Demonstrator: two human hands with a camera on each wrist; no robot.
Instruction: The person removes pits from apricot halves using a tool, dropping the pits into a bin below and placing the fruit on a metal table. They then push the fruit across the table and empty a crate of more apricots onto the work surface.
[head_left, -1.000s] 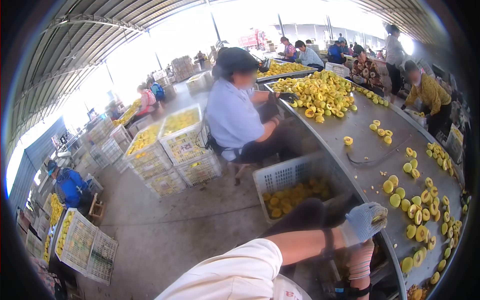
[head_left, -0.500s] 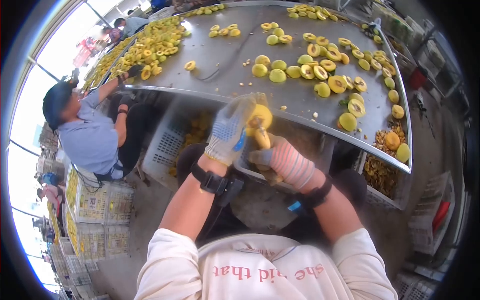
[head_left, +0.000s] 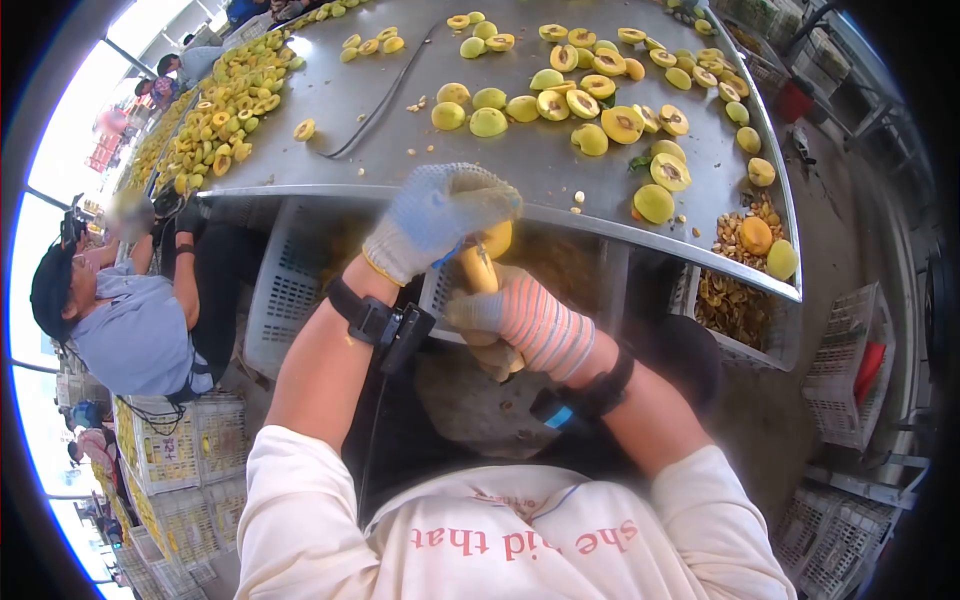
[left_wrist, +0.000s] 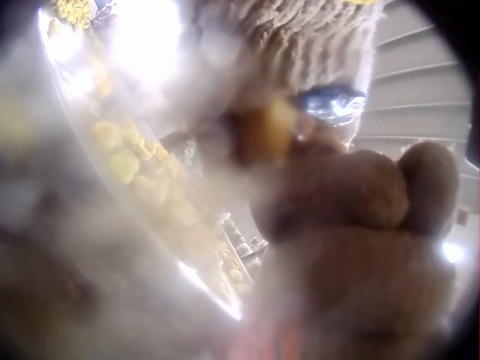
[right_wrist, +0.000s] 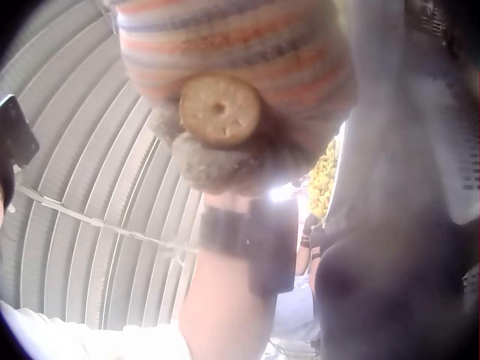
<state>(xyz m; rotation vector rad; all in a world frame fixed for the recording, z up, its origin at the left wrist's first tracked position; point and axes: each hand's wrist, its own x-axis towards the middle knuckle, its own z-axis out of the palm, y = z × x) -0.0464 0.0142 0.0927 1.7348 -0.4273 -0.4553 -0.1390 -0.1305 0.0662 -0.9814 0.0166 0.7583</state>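
Note:
In the head view the left hand [head_left: 440, 215], in a blue and grey glove, curls its fingers round a yellow fruit [head_left: 495, 238] near the table's front edge. Just below it the right hand [head_left: 525, 318], in a striped glove, grips a tool by its wooden handle [head_left: 478, 268], whose upper end meets the fruit. The handle's round butt [right_wrist: 220, 109] sticks out of the right fist in the right wrist view. The left wrist view is blurred, with the right hand's gloved fingers [left_wrist: 337, 195] close to the lens. The tool's working end is mostly hidden.
Halved fruits [head_left: 622, 124] lie spread over the metal table [head_left: 400, 150], with a larger heap [head_left: 225, 105] at left. A dark strip [head_left: 375, 115] lies on it. Crates stand under and beside the table. Another person [head_left: 135, 320] sits at the left.
The head view has swung round to face the table. The left hand, earlier at the table edge apart from the right, now holds a fruit against the tool; both hands sit slightly further left than half a second ago.

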